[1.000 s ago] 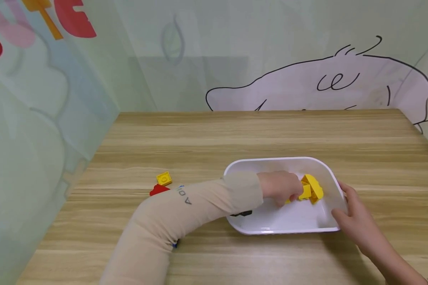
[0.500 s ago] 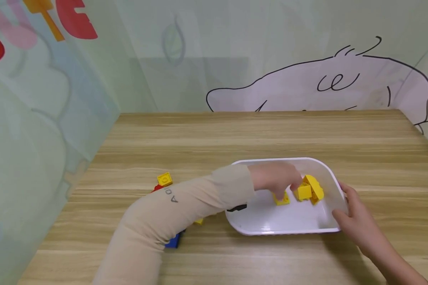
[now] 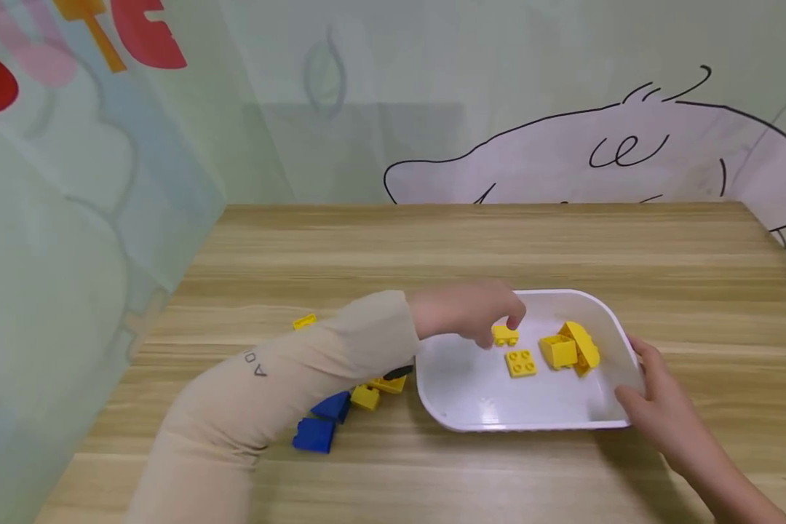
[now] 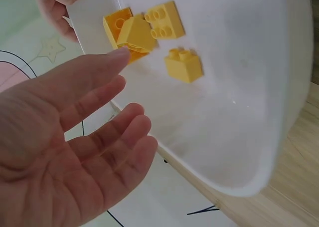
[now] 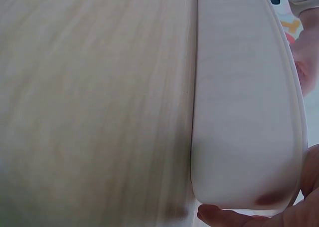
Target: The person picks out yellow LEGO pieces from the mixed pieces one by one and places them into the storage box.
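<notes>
My left hand (image 3: 474, 313) hovers over the left part of a white plastic tub (image 3: 478, 426). Its fingers are loosely bent and nothing is in them, as the left wrist view shows. Just beyond the fingertips lie a small yellow toy brick (image 4: 184, 66) and a flat four-stud yellow brick (image 3: 520, 363). Farther right in the tub, a yellow block (image 3: 559, 352) leans against a yellow rounded piece (image 3: 583, 346). My right hand (image 3: 658, 404) grips the tub's right end, thumb at the rim and fingers round the outside.
Left of the tub, partly under my left sleeve (image 3: 288, 364), lie blue bricks (image 3: 314, 435), a small yellow brick (image 3: 366, 397) and another yellow piece (image 3: 304, 321). The wooden table (image 3: 498, 247) meets a painted wall (image 3: 354, 145) at the back.
My left hand has drawn back leftward from the yellow bricks, uncovering the four-stud brick and the small one in the tub. My right hand keeps its grip on the tub.
</notes>
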Tool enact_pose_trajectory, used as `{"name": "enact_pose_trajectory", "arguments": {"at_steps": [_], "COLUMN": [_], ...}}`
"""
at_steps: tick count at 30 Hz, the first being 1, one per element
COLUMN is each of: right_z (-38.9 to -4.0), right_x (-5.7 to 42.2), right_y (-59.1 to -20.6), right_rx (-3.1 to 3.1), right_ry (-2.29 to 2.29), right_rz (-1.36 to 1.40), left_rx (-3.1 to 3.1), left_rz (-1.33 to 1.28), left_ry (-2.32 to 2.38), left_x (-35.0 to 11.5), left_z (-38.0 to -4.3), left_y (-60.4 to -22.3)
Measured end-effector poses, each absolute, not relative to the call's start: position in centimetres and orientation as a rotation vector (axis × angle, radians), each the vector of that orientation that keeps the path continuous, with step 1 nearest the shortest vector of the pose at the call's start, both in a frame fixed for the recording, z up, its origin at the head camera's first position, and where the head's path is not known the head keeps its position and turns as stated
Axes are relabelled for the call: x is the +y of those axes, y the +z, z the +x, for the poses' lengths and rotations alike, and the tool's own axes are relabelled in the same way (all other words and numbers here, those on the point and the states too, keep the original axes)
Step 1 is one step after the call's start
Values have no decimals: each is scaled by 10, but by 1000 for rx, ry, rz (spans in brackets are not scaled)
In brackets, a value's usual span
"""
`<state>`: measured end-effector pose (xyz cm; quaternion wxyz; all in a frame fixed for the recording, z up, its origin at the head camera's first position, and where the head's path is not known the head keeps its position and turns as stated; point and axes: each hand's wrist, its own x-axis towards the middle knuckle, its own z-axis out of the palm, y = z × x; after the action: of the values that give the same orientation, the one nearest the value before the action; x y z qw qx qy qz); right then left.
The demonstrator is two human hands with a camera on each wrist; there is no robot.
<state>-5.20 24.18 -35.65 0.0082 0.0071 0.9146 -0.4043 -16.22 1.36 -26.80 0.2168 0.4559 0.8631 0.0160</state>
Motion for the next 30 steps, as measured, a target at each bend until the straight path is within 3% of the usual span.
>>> {"name": "enact_pose_trajectory", "arguments": {"at_steps": [13, 30], "right_z": [-51, -51], "right_x": [243, 241], "right_y": [-356, -354], "right_rx": [2855, 2843], "right_ry": [-1249, -1250], "right_rz": [29, 27], "left_rx": [2449, 2629], "left_rz": [1194, 1064], "left_ry": [85, 168], "left_x": [-14, -95], "left_z": [-162, -172], "left_y": [-260, -258]}}
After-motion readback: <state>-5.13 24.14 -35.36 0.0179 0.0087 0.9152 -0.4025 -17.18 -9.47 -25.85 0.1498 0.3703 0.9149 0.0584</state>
